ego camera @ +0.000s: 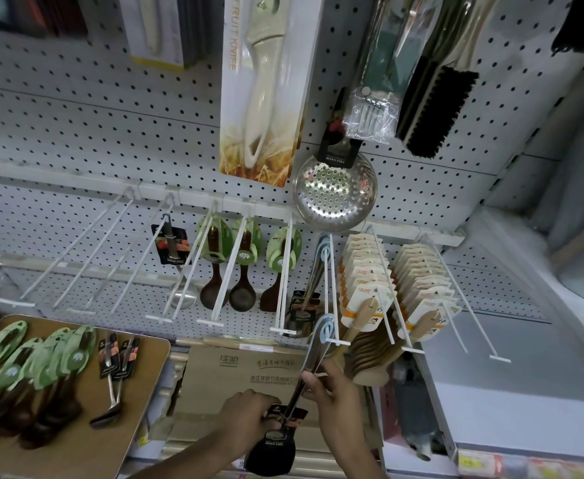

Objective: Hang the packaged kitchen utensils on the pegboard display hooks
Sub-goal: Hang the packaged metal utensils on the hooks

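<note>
My left hand [249, 414] grips the black card label of a black-headed spatula [276, 444] low in the middle. My right hand [332, 385] pinches its thin metal handle [306, 371]. The handle's pale blue loop [325, 328] sits at the tip of a white pegboard hook [330, 288], where similar blue-looped utensils hang. On a brown board [138, 375] at lower left lie several green-carded wooden spoons [35, 375] and two black-carded metal utensils [117, 368].
Other hooks hold a ladle [176, 271], wooden spoons [228, 264], a skimmer [333, 191] and rows of wooden spatulas [366, 288]. The hooks at left [76, 250] are bare. A cardboard box [235, 375] lies below. A fruit knife pack [262, 88] and a brush [432, 105] hang above.
</note>
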Motion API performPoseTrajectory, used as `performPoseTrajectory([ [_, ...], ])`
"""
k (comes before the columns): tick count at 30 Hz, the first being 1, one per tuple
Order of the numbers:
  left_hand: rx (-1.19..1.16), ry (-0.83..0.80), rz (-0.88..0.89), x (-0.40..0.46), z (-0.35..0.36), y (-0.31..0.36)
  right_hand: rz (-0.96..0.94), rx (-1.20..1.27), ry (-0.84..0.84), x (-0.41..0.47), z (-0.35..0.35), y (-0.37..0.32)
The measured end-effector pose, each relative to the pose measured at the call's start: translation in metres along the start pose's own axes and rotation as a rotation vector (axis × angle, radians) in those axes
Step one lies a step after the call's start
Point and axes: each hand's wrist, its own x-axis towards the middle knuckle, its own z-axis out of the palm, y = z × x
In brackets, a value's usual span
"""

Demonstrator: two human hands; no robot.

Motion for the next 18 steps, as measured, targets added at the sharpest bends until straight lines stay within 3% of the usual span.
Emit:
performPoseTrajectory([
  [18, -0.055, 0.145, -0.106, 0.042, -0.021, 0.009, 0.062, -0.002, 0.072, 0.069, 0.003, -0.012],
])
